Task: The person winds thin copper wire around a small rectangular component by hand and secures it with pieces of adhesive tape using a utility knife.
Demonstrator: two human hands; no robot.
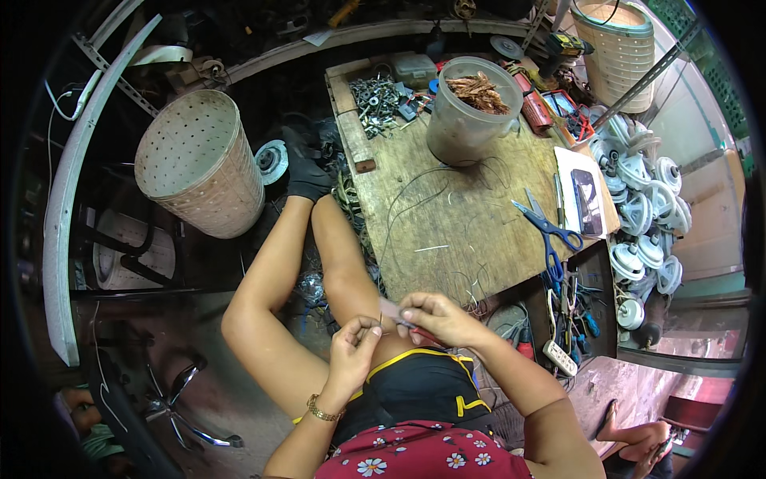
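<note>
Above my lap, both hands work close together. My left hand [354, 348] is closed in a pinch on a thin dark strand [381, 319] that looks like a short wire. Beside it, my right hand [438, 318] wraps round a small red-handled tool [424, 334]; its working end is blurred near the left fingertips, so its exact kind cannot be made out. Blue-handled scissors [551, 231] lie with blades apart on the wooden table [431, 231] ahead. A clear plastic bucket [455, 136] there holds copper-coloured scrap [479, 92].
Screws [377, 102] are heaped at the table's far left. A phone [589, 199] lies on paper at its right. White round plastic parts [642, 203] pile up beyond. Hand tools [568, 307] fill a drawer below. A perforated basket [199, 164] stands left; another person's legs [638, 435] show lower right.
</note>
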